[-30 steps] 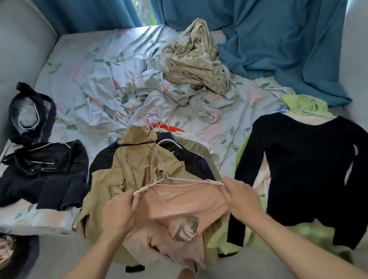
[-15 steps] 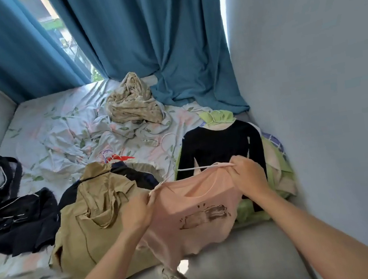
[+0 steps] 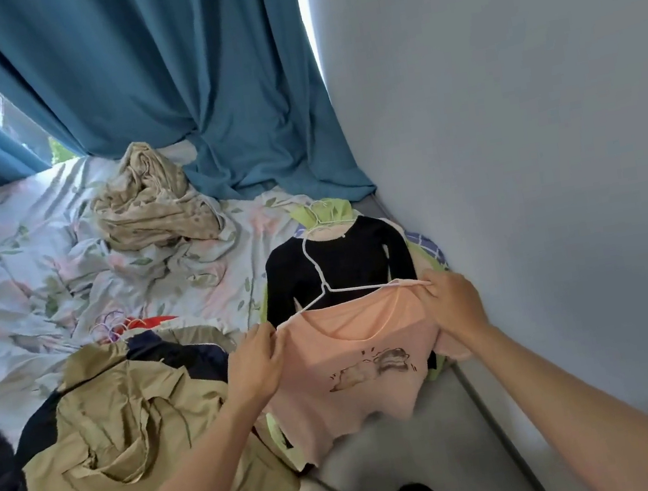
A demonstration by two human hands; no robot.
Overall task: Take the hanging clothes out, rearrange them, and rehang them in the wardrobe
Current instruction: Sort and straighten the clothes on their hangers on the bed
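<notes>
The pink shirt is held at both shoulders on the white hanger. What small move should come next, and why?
Probably settle the right shoulder over the hanger's end. The right hand pinches the pink shirt where the white hanger arm ends, the left hand grips the other shoulder, and the neckline looks pulled toward the right. Once it is even, the shirt seems ready for rehanging.

The grey wall [image 3: 528,130] closes off the right side, just beside the right hand [image 3: 454,301]. Ahead, the black top [image 3: 342,263] lies on the bed, with the teal curtain [image 3: 163,80] behind it. To the left, the khaki coat [image 3: 123,435] covers the near mattress. Farther back, the floral sheet [image 3: 23,269] lies open around the crumpled beige cloth [image 3: 152,203].
</notes>
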